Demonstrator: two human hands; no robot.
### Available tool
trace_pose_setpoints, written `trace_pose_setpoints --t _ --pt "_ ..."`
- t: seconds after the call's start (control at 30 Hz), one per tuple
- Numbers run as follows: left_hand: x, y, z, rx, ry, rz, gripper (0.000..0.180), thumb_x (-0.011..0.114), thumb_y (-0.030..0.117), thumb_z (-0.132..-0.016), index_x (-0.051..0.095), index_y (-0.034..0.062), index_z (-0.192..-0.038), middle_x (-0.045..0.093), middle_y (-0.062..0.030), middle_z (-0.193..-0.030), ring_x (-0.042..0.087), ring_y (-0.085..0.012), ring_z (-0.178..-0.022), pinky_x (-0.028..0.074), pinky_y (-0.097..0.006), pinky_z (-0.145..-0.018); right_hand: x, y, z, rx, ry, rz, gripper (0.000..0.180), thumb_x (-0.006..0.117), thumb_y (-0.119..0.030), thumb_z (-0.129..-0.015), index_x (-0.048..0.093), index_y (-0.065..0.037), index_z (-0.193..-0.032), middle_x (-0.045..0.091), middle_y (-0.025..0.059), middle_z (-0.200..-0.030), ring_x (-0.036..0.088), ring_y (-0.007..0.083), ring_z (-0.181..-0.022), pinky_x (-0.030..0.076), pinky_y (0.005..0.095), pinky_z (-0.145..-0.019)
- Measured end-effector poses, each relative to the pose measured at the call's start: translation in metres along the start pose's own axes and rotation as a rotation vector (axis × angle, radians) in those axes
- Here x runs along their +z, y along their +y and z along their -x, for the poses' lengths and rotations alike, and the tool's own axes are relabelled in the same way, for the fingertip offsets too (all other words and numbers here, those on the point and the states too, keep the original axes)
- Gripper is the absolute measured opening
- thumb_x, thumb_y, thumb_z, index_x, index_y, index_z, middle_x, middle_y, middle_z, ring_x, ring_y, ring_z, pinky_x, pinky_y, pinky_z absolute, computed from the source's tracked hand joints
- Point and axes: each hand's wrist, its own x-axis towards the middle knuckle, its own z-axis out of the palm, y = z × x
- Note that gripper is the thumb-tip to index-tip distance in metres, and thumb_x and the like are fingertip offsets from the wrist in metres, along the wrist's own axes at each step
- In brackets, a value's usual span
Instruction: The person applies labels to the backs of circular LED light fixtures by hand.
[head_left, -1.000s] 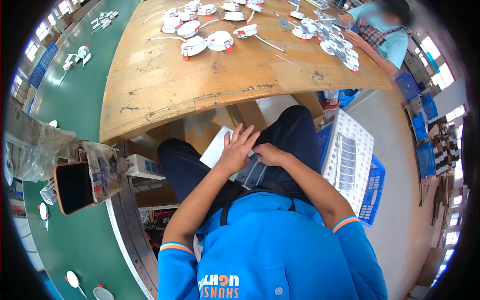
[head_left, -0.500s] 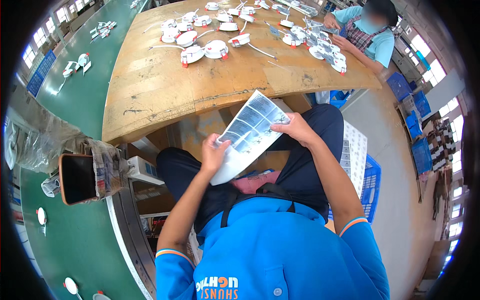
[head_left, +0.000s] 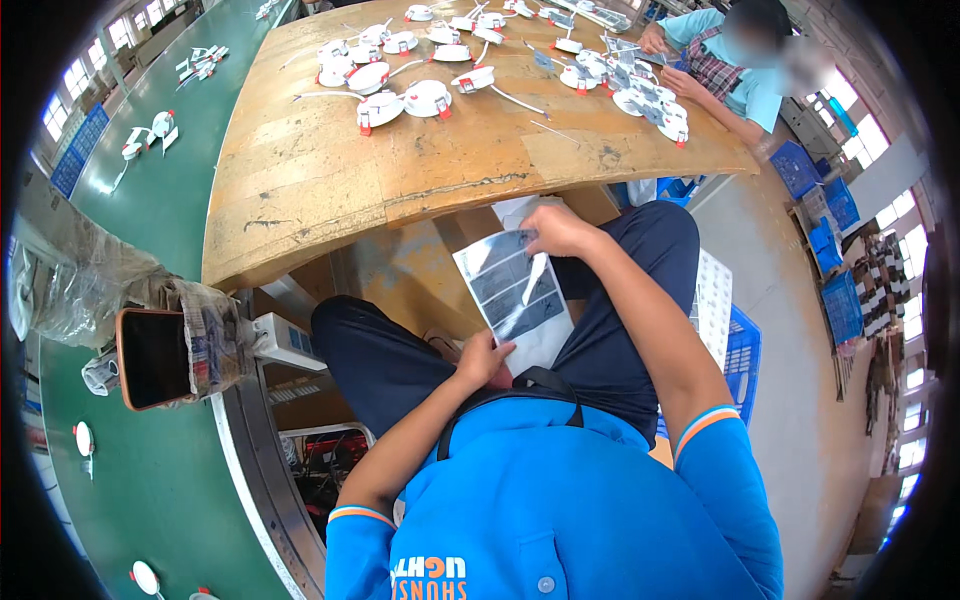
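Observation:
A glossy printed sheet (head_left: 508,285), white with dark grey blocks, is held tilted above my lap below the table edge. My right hand (head_left: 565,232) pinches its upper right corner. Lower down, my left hand (head_left: 483,360) grips the bottom left edge, thumb on top. Light glares off part of the sheet, and its print is too small to make out. On the wooden table (head_left: 330,190) beyond lie several round white downlights (head_left: 428,98) with red clips and white cables, out of reach of both hands.
A green conveyor belt (head_left: 130,500) runs along my left, carrying a few lights. A phone (head_left: 155,358) is mounted beside it. By my right leg are a white patterned sheet (head_left: 713,305) and a blue basket (head_left: 741,365). Another person (head_left: 735,85) works at the table's far right.
The sheet has turned and come lower and to the right. My left hand moved down and right along it; my right hand shifted up and slightly left to its top corner.

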Motion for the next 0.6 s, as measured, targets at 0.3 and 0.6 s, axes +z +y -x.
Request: trace_pose_setpoints --t 0.3,0.6 --pt "-0.014 -0.015 -0.008 -0.283 0.028 0.263 0.016 0.062 0.006 -0.074 0.059 -0.0028 -0.087 0.062 -0.0072 -0.080 0.057 -0.0124 -0.069 0.045 -0.025 -0.061 0.050 0.021 -0.014 0.047 -0.133 0.071 0.025 0.066 -0.008 -0.060 0.064 -0.003 -0.084 0.062 0.0155 -0.079 0.060 0.0277 -0.077 0.046 0.0334 -0.071" --pt "-0.020 -0.023 -0.025 -0.369 0.404 0.390 0.008 0.058 0.003 -0.077 0.062 -0.0025 -0.082 0.059 -0.0012 -0.070 0.051 -0.0061 -0.061 0.041 -0.019 -0.057 0.077 0.045 -0.041 0.041 -0.256 -0.029 0.028 0.066 -0.008 -0.062 0.063 -0.004 -0.089 0.062 0.0163 -0.084 0.060 0.0281 -0.080 0.045 0.0346 -0.074"
